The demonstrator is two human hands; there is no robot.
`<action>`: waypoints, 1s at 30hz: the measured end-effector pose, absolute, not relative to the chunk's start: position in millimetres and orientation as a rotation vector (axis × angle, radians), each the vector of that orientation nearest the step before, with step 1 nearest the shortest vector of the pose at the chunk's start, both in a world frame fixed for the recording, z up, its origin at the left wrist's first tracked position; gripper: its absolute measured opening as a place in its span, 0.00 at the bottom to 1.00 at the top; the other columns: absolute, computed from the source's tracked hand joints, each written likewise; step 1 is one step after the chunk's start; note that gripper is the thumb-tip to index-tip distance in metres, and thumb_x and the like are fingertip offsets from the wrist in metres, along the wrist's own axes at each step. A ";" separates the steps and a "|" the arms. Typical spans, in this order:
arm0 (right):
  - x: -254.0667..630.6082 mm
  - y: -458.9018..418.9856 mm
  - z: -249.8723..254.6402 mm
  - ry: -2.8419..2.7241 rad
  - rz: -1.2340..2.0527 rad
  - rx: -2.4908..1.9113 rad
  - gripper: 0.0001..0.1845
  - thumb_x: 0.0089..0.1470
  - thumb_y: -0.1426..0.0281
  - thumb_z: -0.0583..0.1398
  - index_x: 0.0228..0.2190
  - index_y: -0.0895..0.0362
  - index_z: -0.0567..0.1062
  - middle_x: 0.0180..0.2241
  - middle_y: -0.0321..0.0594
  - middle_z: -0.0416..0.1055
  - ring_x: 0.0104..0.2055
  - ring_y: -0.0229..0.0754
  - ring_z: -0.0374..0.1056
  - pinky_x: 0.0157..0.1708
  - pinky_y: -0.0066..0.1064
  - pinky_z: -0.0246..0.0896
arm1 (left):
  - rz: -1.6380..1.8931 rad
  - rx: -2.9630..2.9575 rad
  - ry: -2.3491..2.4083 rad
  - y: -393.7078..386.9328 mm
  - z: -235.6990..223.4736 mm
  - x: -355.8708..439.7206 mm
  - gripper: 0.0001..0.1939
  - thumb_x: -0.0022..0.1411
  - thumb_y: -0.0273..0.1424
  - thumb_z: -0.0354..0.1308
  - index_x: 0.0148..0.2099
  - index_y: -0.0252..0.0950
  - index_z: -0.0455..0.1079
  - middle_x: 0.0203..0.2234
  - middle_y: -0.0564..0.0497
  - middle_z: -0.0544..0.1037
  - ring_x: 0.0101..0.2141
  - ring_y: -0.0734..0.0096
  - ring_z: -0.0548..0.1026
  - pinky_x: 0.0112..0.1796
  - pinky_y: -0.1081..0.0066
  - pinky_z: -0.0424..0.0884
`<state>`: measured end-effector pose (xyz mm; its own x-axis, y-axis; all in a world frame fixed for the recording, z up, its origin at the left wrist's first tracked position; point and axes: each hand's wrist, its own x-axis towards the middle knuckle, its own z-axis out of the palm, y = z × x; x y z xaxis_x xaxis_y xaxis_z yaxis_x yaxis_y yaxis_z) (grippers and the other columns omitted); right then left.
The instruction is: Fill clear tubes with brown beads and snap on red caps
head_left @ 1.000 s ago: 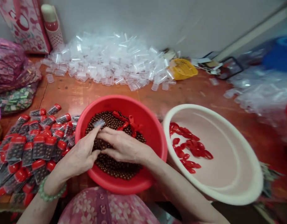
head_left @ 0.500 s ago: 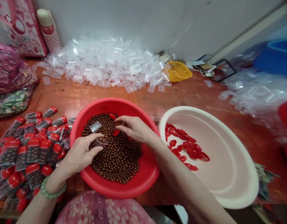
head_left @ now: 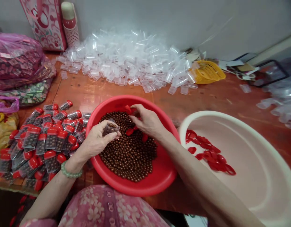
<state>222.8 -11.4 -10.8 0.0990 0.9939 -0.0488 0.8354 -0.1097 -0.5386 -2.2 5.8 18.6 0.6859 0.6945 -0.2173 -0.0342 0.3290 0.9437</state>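
Left hand [head_left: 97, 142] lifted, fingers pinching clear tube [head_left: 111, 128] of brown beads [head_left: 128, 157] above red basin [head_left: 145, 189] | right hand [head_left: 145, 121] curled at red caps [head_left: 131, 131], grip unclear | I flag: tilted tube could spill beads

clear plastic tube [head_left: 111, 127]: center of frame, tilted, part-filled with brown beads, cupped in left hand [head_left: 95, 142] | loose brown beads [head_left: 128, 154]: glossy, round, heaped in red plastic basin [head_left: 164, 176] at lower center | red caps [head_left: 131, 131]: lying on beads, just beneath right hand [head_left: 145, 121]
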 end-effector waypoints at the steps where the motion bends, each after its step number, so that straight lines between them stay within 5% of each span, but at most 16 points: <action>1: 222.3 -16.2 -6.7 -1.630 0.756 -1.850 0.17 0.58 0.67 0.55 0.48 0.59 0.67 0.34 0.43 0.73 0.36 0.45 0.72 0.38 0.38 0.67 | 0.523 1.131 0.664 5.3 19.0 -3.2 0.09 0.58 0.29 0.59 0.41 0.33 0.65 0.33 0.51 0.75 0.36 0.76 0.74 0.44 0.71 0.69; 6: 209.3 -40.8 9.9 -0.891 1.407 -1.276 0.21 0.47 0.63 0.66 0.44 0.53 0.74 0.37 0.37 0.73 0.28 0.34 0.70 0.28 0.27 0.67 | 0.520 1.158 0.659 0.3 20.8 -4.0 0.10 0.58 0.31 0.60 0.41 0.34 0.66 0.33 0.51 0.75 0.35 0.74 0.73 0.42 0.69 0.69; 13: 193.6 -51.0 12.8 -0.701 1.519 -1.219 0.15 0.42 0.62 0.70 0.31 0.56 0.76 0.19 0.31 0.69 0.20 0.30 0.64 0.19 0.21 0.59 | 0.536 1.297 0.701 1.8 22.6 -3.1 0.11 0.58 0.29 0.59 0.44 0.34 0.67 0.36 0.49 0.75 0.37 0.72 0.73 0.44 0.68 0.68; 19: 190.9 -50.9 9.4 -0.758 1.484 -1.296 0.17 0.40 0.60 0.71 0.29 0.58 0.77 0.22 0.33 0.70 0.21 0.30 0.62 0.19 0.22 0.58 | 0.555 1.168 0.632 0.4 19.9 1.4 0.12 0.57 0.30 0.60 0.44 0.34 0.67 0.41 0.47 0.75 0.40 0.70 0.75 0.46 0.67 0.69; 23: 187.1 -52.4 6.6 -1.061 1.219 -1.480 0.13 0.48 0.60 0.66 0.31 0.57 0.76 0.23 0.34 0.70 0.21 0.33 0.62 0.20 0.26 0.59 | 0.586 1.207 0.700 -0.7 14.0 5.2 0.11 0.57 0.29 0.60 0.43 0.33 0.69 0.38 0.49 0.76 0.42 0.69 0.74 0.48 0.67 0.68; 27: 174.9 -56.6 7.7 -1.573 0.498 -1.679 0.06 0.57 0.67 0.59 0.29 0.55 0.74 0.30 0.41 0.72 0.32 0.41 0.68 0.34 0.35 0.68 | 0.592 1.332 0.781 -0.6 2.8 6.5 0.12 0.59 0.29 0.58 0.46 0.33 0.69 0.39 0.48 0.76 0.42 0.67 0.74 0.48 0.65 0.68; 30: 167.0 -59.8 12.0 -1.852 0.259 -1.687 0.08 0.60 0.71 0.55 0.34 0.56 0.74 0.36 0.47 0.73 0.38 0.45 0.71 0.39 0.38 0.70 | 0.595 1.401 0.802 -0.4 -3.8 6.2 0.11 0.60 0.29 0.56 0.46 0.33 0.69 0.39 0.48 0.76 0.41 0.67 0.74 0.48 0.65 0.68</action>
